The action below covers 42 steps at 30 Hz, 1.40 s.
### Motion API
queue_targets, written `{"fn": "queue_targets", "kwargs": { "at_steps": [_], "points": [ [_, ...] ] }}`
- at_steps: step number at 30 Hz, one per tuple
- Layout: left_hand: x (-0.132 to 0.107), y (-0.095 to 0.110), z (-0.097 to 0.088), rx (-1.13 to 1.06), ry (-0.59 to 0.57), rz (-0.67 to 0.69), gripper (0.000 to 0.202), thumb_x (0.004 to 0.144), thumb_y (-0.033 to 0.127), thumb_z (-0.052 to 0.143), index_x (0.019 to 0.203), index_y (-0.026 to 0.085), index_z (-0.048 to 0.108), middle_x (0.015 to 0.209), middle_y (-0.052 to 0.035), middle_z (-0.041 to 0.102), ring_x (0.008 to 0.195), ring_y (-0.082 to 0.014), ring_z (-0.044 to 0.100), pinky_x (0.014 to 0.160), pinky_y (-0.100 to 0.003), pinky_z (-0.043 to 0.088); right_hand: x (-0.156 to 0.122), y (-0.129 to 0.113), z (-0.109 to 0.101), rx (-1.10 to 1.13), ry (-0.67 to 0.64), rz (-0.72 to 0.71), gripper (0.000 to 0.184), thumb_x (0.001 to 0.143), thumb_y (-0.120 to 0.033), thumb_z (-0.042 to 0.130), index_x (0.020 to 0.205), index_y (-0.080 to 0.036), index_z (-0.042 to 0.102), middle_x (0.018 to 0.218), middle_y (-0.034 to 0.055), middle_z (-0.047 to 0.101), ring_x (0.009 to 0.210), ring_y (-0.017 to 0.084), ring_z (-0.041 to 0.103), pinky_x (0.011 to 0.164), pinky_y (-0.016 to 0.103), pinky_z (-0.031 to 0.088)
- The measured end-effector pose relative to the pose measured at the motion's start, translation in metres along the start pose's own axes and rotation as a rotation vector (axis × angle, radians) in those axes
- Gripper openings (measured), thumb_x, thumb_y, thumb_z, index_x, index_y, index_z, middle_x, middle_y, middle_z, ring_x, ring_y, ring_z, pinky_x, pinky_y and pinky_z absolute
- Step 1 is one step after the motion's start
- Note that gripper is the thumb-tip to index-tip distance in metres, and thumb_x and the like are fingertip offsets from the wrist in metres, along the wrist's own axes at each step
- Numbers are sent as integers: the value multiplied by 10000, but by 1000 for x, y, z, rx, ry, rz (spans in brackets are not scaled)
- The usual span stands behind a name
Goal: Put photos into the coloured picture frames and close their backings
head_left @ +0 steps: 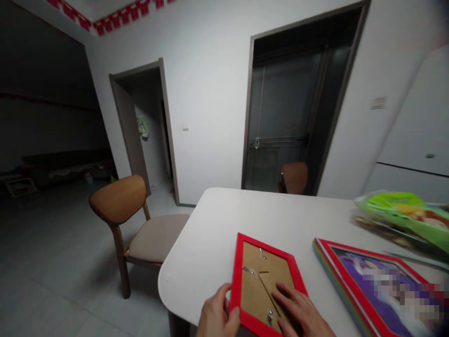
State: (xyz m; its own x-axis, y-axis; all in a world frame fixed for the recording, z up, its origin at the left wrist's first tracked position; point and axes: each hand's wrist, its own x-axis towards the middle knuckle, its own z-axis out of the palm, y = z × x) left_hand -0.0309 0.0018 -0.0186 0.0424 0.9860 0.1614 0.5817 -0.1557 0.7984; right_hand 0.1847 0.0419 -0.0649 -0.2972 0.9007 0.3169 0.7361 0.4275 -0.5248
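Note:
A red picture frame (237, 271) lies back side up near the front of the white table (196, 262). Its brown backing board (257, 299) faces me, with several small metal clips and a slanting dark line across it. My left hand (216, 314) grips the frame's left side near the lower corner, thumb over the red edge. My right hand (304, 312) rests on the backing board with its fingers stretched and apart. To the right lies a stack of colored frames (342, 274), its top red one holding a picture that is partly blurred out.
A green plastic package (403, 206) lies at the table's right back. One wooden chair (119, 201) stands left of the table, another chair (295, 177) behind it. Two doorways open in the white wall (210, 93), and a white cabinet (421, 126) is at the right.

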Motion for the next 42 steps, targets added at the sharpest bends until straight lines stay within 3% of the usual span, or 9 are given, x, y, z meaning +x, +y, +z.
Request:
{"fn": "queue_targets", "kwargs": {
  "at_steps": [6,12,16,20,26,34,38,42],
  "points": [
    [-3,-2,4,184,-125,75,464,708,213,394,1151,83,428,959,-115,614,834,-218,576,735,-274,419,-6,-14,-11,205,17,44,363,683,-321,505,1025,-229,589,1169,101,507,1101,259,414,940,434,299],
    [-2,4,5,419,-202,59,480,699,237,407,1157,94,435,1028,-133,576,916,-241,541,787,-305,401,-5,-13,-23,232,5,59,350,679,-288,510,1012,-221,594,1152,96,517,1080,240,429,930,404,307],
    [10,11,3,465,-185,144,448,671,268,450,1098,137,488,1044,-112,551,960,-246,487,823,-339,375,7,-1,-40,100,84,170,324,666,-251,489,946,-162,624,1088,127,546,1016,232,473,906,374,329],
    [31,10,11,379,-210,201,608,613,313,526,1174,105,416,1286,-119,348,1164,-246,302,974,-332,231,17,7,-46,-101,-27,224,310,649,-203,475,907,-134,632,1072,138,544,1007,232,470,893,341,330],
    [44,-6,30,294,-201,88,701,623,309,505,1247,69,296,1346,-106,241,1219,-210,226,1006,-284,170,27,2,-35,-211,22,214,251,719,-184,415,810,-160,648,959,103,562,914,201,486,824,285,359],
    [42,-9,31,233,-166,88,704,613,278,511,1245,54,297,1335,-114,266,1216,-220,230,1011,-289,164,36,4,-32,-280,71,169,235,748,-228,421,841,-189,634,822,78,575,807,195,489,726,287,367],
    [42,-14,34,209,-136,105,646,649,258,476,1240,59,311,1327,-117,282,1211,-210,245,1009,-300,183,43,-19,-17,-233,90,76,244,757,-237,432,903,-189,621,978,90,564,911,202,469,793,302,339],
    [42,-19,36,212,-115,139,575,693,239,430,1229,55,333,1310,-130,312,1199,-212,275,1002,-321,215,63,-45,9,-156,-7,-20,205,764,-234,439,787,-196,638,830,55,594,811,162,497,743,259,347]
  ]
}}
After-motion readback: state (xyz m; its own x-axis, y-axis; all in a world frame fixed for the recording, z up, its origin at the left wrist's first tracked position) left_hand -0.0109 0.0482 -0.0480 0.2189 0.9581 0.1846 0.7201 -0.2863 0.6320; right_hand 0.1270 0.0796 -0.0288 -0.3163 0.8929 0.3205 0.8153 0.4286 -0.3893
